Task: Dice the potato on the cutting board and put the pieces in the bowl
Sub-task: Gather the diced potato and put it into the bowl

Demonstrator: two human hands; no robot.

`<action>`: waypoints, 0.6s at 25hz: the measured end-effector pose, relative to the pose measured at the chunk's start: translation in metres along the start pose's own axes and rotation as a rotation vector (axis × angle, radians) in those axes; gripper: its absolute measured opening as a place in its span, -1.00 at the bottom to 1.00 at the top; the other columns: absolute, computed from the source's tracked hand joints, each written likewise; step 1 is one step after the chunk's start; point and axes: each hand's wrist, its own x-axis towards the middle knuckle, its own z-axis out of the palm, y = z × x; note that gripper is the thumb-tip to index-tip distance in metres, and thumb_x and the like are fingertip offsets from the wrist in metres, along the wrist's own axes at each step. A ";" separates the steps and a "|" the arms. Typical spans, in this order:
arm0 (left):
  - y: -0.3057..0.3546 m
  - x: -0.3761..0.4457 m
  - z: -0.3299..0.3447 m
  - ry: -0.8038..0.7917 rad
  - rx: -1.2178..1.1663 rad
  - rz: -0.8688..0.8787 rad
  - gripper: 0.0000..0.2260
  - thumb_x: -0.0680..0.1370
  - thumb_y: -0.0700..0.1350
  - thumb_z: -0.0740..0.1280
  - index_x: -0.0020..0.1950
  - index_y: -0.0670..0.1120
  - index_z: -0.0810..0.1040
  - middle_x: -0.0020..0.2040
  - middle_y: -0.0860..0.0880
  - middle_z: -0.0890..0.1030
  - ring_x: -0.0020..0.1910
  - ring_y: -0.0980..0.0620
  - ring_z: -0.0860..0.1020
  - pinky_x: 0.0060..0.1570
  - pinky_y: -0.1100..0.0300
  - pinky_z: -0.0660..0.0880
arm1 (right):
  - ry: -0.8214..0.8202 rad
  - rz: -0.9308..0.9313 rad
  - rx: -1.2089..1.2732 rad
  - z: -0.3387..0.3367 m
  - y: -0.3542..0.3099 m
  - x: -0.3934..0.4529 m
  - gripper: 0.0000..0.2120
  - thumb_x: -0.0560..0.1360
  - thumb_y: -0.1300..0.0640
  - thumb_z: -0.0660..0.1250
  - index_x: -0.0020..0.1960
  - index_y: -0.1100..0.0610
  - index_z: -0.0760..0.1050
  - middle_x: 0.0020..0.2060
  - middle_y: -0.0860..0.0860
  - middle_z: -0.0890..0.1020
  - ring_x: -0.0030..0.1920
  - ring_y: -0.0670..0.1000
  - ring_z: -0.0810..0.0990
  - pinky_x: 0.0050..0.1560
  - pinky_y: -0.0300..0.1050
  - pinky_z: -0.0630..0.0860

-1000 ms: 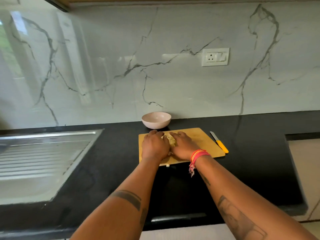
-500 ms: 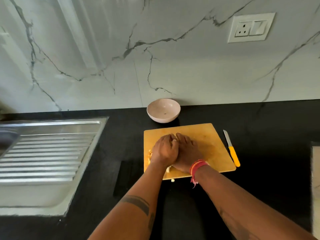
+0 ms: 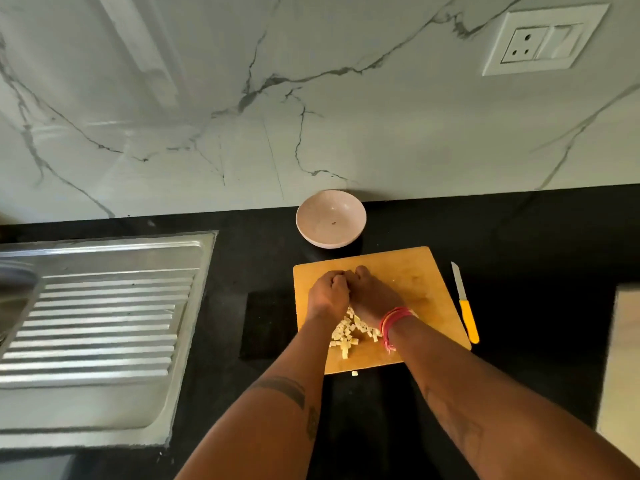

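A yellow board (image 3: pixel 426 289) is laid on the black counter (image 3: pixel 536 244), and potato bits (image 3: pixel 349 332) are cupped by both curled hands (image 3: pixel 349 292).

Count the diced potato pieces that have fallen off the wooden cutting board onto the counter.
1: a pale potato cube lies on the black counter just off the near edge of the wooden cutting board. The arms may hide others.

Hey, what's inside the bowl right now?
The bowl holds no potato pieces, just one tiny dark speck near its middle. The diced pieces lie on the cutting board. Nothing covers the bowl's inside.
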 end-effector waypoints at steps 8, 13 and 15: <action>0.011 0.013 -0.015 -0.008 -0.372 -0.411 -0.76 0.63 -0.04 0.23 -0.10 -0.10 0.62 -0.05 -0.09 0.67 -0.12 -0.08 0.64 0.13 0.02 0.62 | 0.012 0.095 0.279 -0.016 0.013 -0.002 -0.74 0.69 -0.01 0.24 0.30 0.09 0.50 0.15 0.05 0.60 0.16 0.07 0.58 0.13 -0.03 0.53; 0.011 0.012 -0.014 -0.042 -0.704 -0.540 -0.72 0.69 -0.01 0.23 0.07 -0.16 0.65 0.06 -0.11 0.70 0.05 -0.03 0.63 0.09 0.10 0.63 | 0.009 0.201 0.525 -0.029 0.020 -0.001 -0.67 0.68 -0.10 0.24 0.29 0.09 0.55 -0.13 -0.07 0.67 -0.10 -0.03 0.62 -0.08 -0.10 0.54; 0.012 0.017 -0.016 -0.039 -0.783 -0.548 -0.72 0.70 -0.04 0.20 0.12 -0.19 0.63 0.04 -0.13 0.69 0.00 -0.03 0.61 -0.01 0.11 0.61 | -0.004 0.240 0.729 -0.034 0.018 0.000 -0.72 0.67 -0.11 0.27 0.20 0.06 0.57 -0.38 -0.09 0.62 -0.31 -0.02 0.56 -0.22 0.04 0.60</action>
